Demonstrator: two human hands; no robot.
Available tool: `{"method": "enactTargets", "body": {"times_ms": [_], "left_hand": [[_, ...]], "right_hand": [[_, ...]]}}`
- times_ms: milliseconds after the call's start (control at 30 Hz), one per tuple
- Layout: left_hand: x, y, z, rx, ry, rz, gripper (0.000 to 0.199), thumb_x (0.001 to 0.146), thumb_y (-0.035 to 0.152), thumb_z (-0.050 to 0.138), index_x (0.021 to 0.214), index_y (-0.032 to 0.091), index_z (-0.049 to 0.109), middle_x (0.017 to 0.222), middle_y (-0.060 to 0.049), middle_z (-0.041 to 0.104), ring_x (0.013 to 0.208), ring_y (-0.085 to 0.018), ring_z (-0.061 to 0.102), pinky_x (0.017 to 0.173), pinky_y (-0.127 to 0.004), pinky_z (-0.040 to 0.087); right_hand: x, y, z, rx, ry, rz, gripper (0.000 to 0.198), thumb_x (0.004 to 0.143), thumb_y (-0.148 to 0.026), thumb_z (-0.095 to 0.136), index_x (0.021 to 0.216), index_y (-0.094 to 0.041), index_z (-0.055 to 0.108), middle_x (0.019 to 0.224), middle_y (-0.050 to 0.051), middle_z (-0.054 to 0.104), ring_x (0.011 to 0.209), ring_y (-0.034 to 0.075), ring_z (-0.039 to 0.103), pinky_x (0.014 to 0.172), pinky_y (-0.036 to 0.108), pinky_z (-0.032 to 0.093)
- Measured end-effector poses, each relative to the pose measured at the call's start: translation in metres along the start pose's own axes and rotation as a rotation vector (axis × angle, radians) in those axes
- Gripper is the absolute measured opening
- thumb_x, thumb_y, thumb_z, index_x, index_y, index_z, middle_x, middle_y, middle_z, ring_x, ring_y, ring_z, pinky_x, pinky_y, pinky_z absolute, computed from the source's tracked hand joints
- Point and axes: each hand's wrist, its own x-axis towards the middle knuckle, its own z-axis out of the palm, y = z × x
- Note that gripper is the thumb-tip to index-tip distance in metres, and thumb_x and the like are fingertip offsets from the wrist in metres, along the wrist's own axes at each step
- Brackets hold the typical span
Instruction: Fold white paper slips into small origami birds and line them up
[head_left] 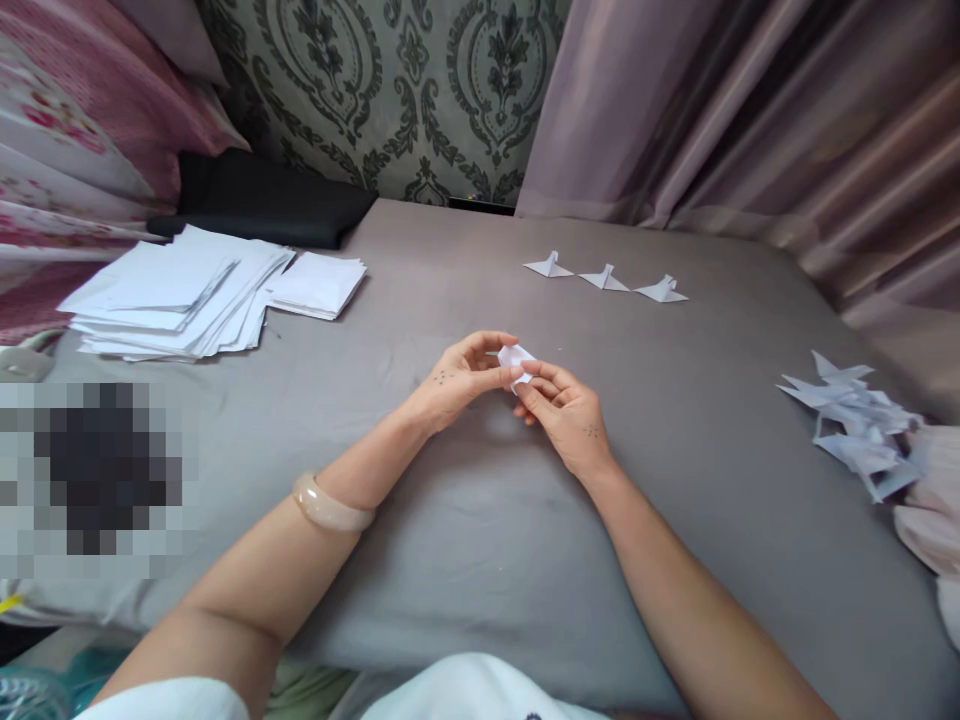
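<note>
A small folded piece of white paper (516, 356) is held between both hands above the grey sheet. My left hand (472, 370) pinches its left side between thumb and fingers. From the right, my right hand (561, 405) grips its lower right edge with thumb and index finger. Fingers cover part of the paper, so its exact folded shape cannot be made out. Beyond the hands, three folded paper birds (606, 278) stand in a row on the sheet.
Stacked white paper sheets (172, 290) lie at the left, beside a smaller stack of paper squares (319, 283). Behind them is a folded black cloth (270, 195). Several more paper birds (862, 425) are heaped at the right edge. Curtains (720, 110) hang along the right side.
</note>
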Motion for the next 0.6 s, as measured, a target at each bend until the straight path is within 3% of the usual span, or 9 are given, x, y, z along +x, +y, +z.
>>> {"method": "enactTargets", "body": {"times_ms": [233, 400, 600], "left_hand": [[0.0005, -0.0031, -0.0014, -0.150, 0.026, -0.033, 0.034, 0.075, 0.025, 0.075, 0.106, 0.014, 0.066, 0.102, -0.007, 0.064, 0.083, -0.014, 0.061, 0.082, -0.033, 0.046], [0.0026, -0.0051, 0.0003, -0.222, 0.076, -0.089, 0.033, 0.072, 0.023, 0.077, 0.101, 0.011, 0.067, 0.098, -0.008, 0.066, 0.086, -0.016, 0.063, 0.087, -0.035, 0.046], [0.0020, -0.0065, 0.0039, -0.160, 0.122, -0.117, 0.036, 0.070, 0.026, 0.079, 0.101, 0.012, 0.067, 0.095, -0.007, 0.067, 0.084, -0.015, 0.062, 0.086, -0.034, 0.046]], "right_hand": [[-0.0011, 0.0003, -0.0038, 0.001, 0.000, -0.056, 0.033, 0.078, -0.044, 0.064, 0.102, -0.020, 0.063, 0.078, 0.002, 0.069, 0.061, 0.012, 0.062, 0.055, 0.026, 0.046], [-0.0016, -0.0001, -0.0083, -0.029, -0.051, -0.087, 0.034, 0.077, -0.043, 0.067, 0.102, -0.020, 0.063, 0.078, 0.001, 0.068, 0.060, 0.011, 0.060, 0.053, 0.026, 0.045], [-0.0022, -0.0004, -0.0075, -0.018, -0.052, -0.048, 0.039, 0.070, -0.042, 0.073, 0.099, -0.019, 0.061, 0.079, 0.001, 0.066, 0.060, 0.011, 0.059, 0.053, 0.025, 0.045]]}}
